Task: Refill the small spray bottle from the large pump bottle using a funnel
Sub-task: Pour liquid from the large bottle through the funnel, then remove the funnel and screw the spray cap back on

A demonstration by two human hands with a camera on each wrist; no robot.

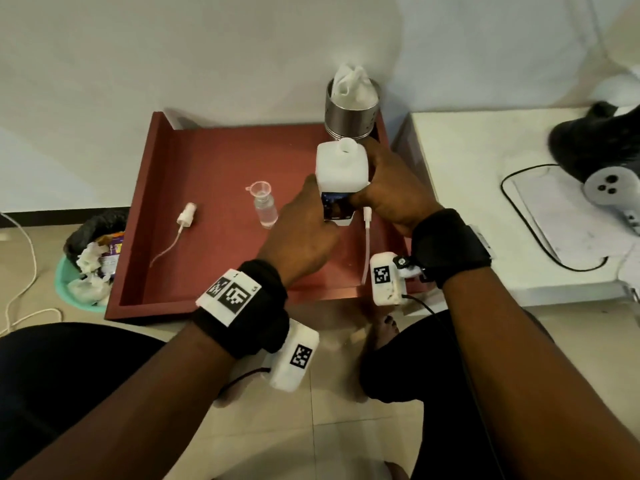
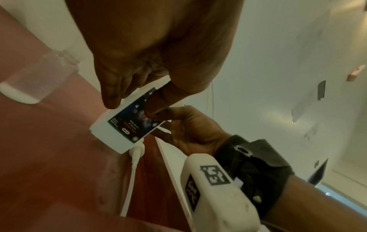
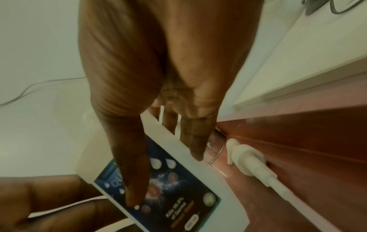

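The large white bottle (image 1: 341, 171) stands upright at the tray's right side, its neck open and the pump off. My left hand (image 1: 304, 230) grips its lower left side, and my right hand (image 1: 391, 192) wraps the right side. In the left wrist view my fingers (image 2: 113, 94) press on the bottle (image 2: 107, 133) by its dark label. The right wrist view shows my thumb (image 3: 135, 164) lying across the label (image 3: 178, 196). The removed pump (image 1: 366, 233) lies just right of the bottle. The small clear spray bottle (image 1: 266, 211) stands mid-tray with the funnel (image 1: 259, 190) in its neck. Its spray cap (image 1: 185, 216) lies to the left.
Everything sits in a red tray (image 1: 166, 271) with raised walls on the floor. A metal cup (image 1: 351, 112) stuffed with tissue stands at the tray's back right. A bin (image 1: 90, 258) of rubbish is to the left, and a white low table (image 1: 485, 202) with a black cable is to the right.
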